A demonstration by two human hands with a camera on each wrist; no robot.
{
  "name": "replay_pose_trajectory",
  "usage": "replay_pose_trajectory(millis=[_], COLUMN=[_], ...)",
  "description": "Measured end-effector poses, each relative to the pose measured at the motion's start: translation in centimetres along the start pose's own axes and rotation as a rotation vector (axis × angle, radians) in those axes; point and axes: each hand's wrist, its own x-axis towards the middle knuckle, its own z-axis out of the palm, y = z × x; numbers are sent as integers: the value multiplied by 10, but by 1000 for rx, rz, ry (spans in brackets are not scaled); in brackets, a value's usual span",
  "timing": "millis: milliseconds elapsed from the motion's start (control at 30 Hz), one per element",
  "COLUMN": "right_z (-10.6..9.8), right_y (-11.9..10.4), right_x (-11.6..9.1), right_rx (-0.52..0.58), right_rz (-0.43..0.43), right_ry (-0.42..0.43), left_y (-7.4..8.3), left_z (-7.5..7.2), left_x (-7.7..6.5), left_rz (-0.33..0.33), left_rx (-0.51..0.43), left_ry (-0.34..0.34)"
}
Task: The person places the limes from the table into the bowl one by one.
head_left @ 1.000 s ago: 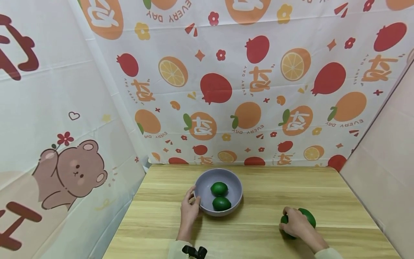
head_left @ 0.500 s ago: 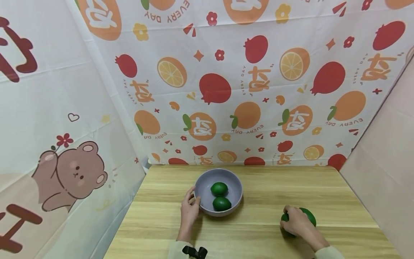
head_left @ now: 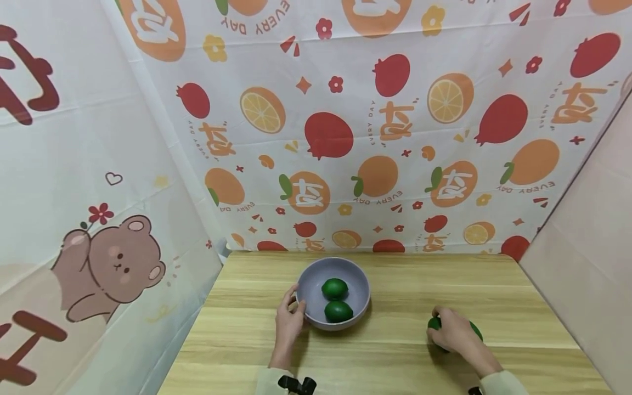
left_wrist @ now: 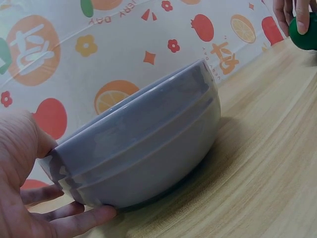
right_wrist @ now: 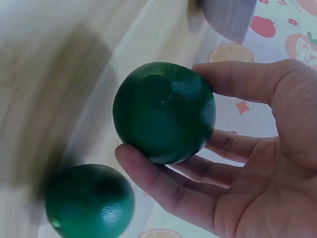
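Observation:
A grey-purple bowl (head_left: 311, 291) stands on the table with two green limes, a far one (head_left: 334, 288) and a near one (head_left: 338, 311), inside it. At its left side my left hand (head_left: 290, 321) holds the wall, thumb at the rim and fingers against the outside, as the left wrist view shows. To the right, my right hand (head_left: 456, 332) grips a green lime (right_wrist: 163, 114) between thumb and fingers, just above the table. Another lime (right_wrist: 89, 201) lies beside it, mostly hidden behind the hand in the head view.
The light wood table (head_left: 395, 362) meets a fruit-printed cloth (head_left: 365, 109) at its back edge. A bear-printed cloth (head_left: 116, 263) hangs on the left and a plain pale one (head_left: 587, 263) on the right. Bare wood lies between the bowl and the right hand.
My right hand has risen slightly and moved a little away from me with the lime in its grip. The left hand and the bowl have stayed in place.

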Motion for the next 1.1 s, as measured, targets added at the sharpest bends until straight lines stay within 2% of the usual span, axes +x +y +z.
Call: replay_pose_trajectory(millis=[400, 733, 1100], right_z=[-16, -30, -43], right_y=[-13, -23, -37], right_x=[6, 14, 22], right_rx=[60, 16, 17], right_rz=[-43, -69, -86], right_ry=[53, 101, 109], left_y=[0, -1, 0], left_z=[1, 1, -1], left_x=[-1, 0, -1], left_rz=[1, -4, -15], left_rx=[6, 4, -20], left_ry=[7, -13, -27])
